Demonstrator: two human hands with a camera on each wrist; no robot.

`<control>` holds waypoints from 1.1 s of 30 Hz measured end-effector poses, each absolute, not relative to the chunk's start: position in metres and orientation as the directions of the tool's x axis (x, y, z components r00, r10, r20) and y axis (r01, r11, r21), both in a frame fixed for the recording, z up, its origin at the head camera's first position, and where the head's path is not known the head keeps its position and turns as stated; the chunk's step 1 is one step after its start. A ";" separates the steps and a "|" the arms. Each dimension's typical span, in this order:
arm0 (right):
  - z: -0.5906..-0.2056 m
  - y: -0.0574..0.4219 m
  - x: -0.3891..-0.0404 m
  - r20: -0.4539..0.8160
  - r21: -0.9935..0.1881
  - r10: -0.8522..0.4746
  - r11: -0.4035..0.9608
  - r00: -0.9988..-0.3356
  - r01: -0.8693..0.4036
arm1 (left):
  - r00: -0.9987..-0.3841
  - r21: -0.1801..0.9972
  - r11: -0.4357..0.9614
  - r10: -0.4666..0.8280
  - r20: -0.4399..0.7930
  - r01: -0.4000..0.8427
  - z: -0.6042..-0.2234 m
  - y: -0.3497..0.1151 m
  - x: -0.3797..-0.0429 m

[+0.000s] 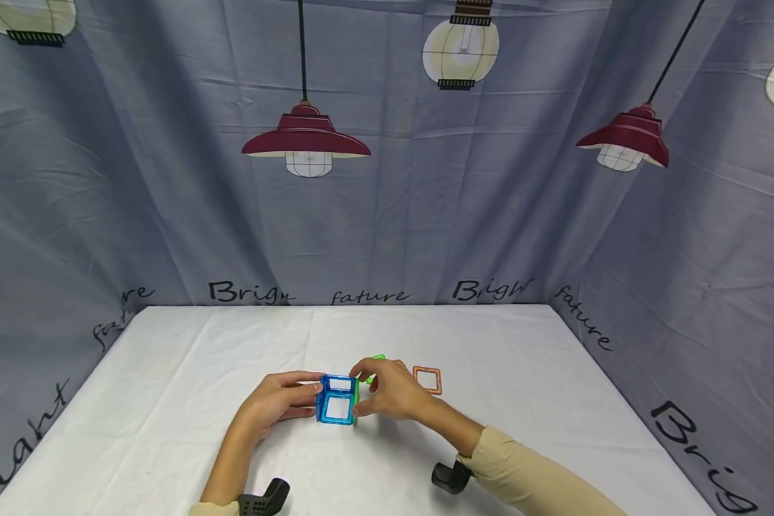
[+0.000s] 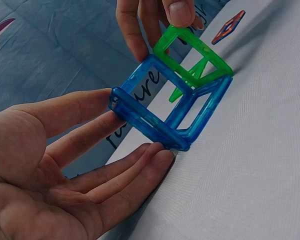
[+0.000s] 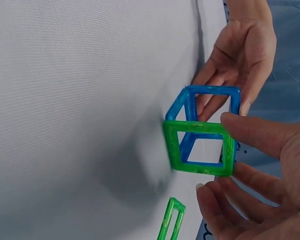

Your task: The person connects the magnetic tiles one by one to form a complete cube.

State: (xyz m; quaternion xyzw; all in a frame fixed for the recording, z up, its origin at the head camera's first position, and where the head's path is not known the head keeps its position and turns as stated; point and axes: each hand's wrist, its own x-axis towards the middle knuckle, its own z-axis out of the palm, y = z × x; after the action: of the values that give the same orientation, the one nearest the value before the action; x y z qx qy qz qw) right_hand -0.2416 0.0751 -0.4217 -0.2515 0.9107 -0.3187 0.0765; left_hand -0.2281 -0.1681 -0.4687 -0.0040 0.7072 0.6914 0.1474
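The left hand [image 1: 274, 401] held the left side of the joined blue frames [image 1: 338, 393] with thumb and fingertips, its fingers almost straight. These frames made a box shape and were between the 2 hands, near the middle of the white table [image 1: 490, 401]. The right hand [image 1: 393, 390] gripped 1 green frame [image 3: 195, 126], with the thumb on the near side and fingers on the far side. This frame stood at the right of the blue ones, its edge touching them. Another green frame [image 3: 166, 220] was just beyond the right hand, partly hidden in the head view. Farther right lay 1 orange frame [image 1: 416, 378], apart from the blue ones. On the far side hung a grey-blue curtain [image 1: 387, 215].
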 end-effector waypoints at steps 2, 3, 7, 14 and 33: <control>-0.422 0.075 -0.241 0.026 -0.613 -0.505 0.674 -0.863 -0.412 | -0.957 0.976 0.045 0.193 -0.218 -0.213 -0.469 -0.168 -0.228; -0.422 0.075 -0.241 0.026 -0.610 -0.501 0.677 -0.865 -0.411 | -0.957 0.976 0.047 0.191 -0.220 -0.215 -0.469 -0.168 -0.228; -0.422 0.074 -0.240 0.027 -0.601 -0.494 0.687 -0.869 -0.409 | -0.955 0.975 0.048 0.192 -0.224 -0.219 -0.470 -0.170 -0.227; -0.422 0.073 -0.240 0.036 -0.586 -0.503 0.689 -0.863 -0.427 | -0.954 0.974 0.053 0.195 -0.228 -0.222 -0.469 -0.170 -0.226; -0.425 0.075 -0.241 0.027 -0.620 -0.491 0.675 -0.871 -0.400 | -0.959 0.976 0.060 0.183 -0.215 -0.208 -0.465 -0.165 -0.226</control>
State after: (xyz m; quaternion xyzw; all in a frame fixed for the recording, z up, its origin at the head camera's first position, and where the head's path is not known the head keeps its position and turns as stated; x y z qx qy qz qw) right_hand -0.2414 0.0753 -0.4252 -0.2439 0.9125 -0.3207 0.0710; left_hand -0.2263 -0.1651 -0.4655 -0.0088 0.7140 0.6855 0.1424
